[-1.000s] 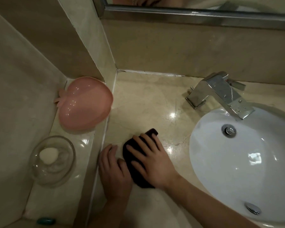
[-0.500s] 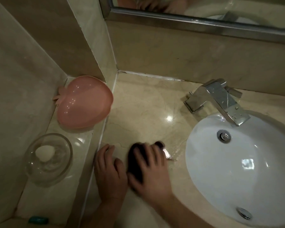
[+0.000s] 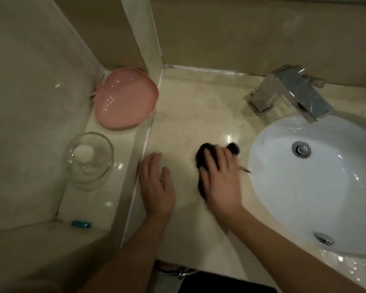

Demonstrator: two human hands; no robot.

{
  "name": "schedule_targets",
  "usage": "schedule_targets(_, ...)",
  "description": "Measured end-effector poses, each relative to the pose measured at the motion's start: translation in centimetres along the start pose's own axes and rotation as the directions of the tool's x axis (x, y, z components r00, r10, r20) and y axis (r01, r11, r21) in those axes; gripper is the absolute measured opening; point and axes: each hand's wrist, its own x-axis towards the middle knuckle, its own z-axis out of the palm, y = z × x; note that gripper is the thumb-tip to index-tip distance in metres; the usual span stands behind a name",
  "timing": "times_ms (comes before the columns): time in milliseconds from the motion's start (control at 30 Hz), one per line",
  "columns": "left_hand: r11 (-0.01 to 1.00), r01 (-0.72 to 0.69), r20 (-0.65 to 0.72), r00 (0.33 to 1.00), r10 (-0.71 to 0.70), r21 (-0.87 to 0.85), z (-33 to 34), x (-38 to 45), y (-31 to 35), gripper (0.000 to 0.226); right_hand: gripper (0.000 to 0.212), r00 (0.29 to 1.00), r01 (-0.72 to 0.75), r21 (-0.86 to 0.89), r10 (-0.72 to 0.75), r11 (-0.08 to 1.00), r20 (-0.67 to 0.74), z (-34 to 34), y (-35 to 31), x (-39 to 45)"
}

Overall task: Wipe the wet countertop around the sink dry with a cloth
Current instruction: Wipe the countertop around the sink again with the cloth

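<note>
Your right hand [image 3: 221, 178] presses dark cloth [image 3: 203, 157] flat, fingers spread, on beige countertop [image 3: 188, 106] just left of white sink [image 3: 262, 187]. Left hand [image 3: 155, 185] rests flat, holding nothing. Droplets glint near-right of basin — wiping likely unfinished.

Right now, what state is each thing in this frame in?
dark cloth: bunched, pressed flat under the right hand.
right hand: fingers spread on cloth, blurred.
left hand: flat on countertop.
faucet: no water running.
sink: empty.
pink dish: empty.
glass bowl: holds a white lump.
</note>
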Motion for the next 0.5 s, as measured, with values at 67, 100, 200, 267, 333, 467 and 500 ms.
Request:
schedule_targets(67,0.993,0.074,0.068,0.995,-0.068,-0.093,-1.2,-0.6,0.2,0.046,0.046,0.99,0.13,0.043,-0.132,0.991,0.047,1.2,-3.6,-2.3)
schedule_targets(100,0.989,0.097,0.102,0.991,-0.086,-0.108,-2.3,-1.5,0.3,0.044,0.047,0.982,0.175,0.083,-0.18,0.981,0.056,1.6,-5.3,-3.3)
schedule_targets(200,0.998,0.046,0.142,0.989,-0.038,-0.049,-6.1,-5.4,-0.1,0.042,0.066,0.936,0.286,0.176,-0.314,0.942,0.159,2.8,-10.9,-6.5)
schedule_targets(267,1.0,0.012,0.181,0.983,-0.016,0.025,-7.7,-7.2,-1.6,0.045,0.067,0.934,0.27,0.207,-0.308,0.94,0.181,3.6,-13.8,-8.6)
schedule_targets(333,0.997,-0.021,0.241,0.971,0.004,0.069,-8.3,-7.7,-3.2,0.046,0.06,0.958,0.213,0.172,-0.24,0.962,0.157,3.9,-15.2,-9.8)
schedule_targets(467,0.991,-0.097,0.321,0.945,0.064,0.089,-8.5,-7.6,-4.2,0.051,0.054,0.937,0.306,0.134,-0.323,0.942,0.13,2.8,-11.8,-9.7)
schedule_targets(500,0.99,-0.116,0.32,0.944,0.083,0.085,-8.5,-7.5,-4.3,0.051,0.053,0.943,0.293,0.132,-0.309,0.947,0.126,2.1,-10.2,-9.8)
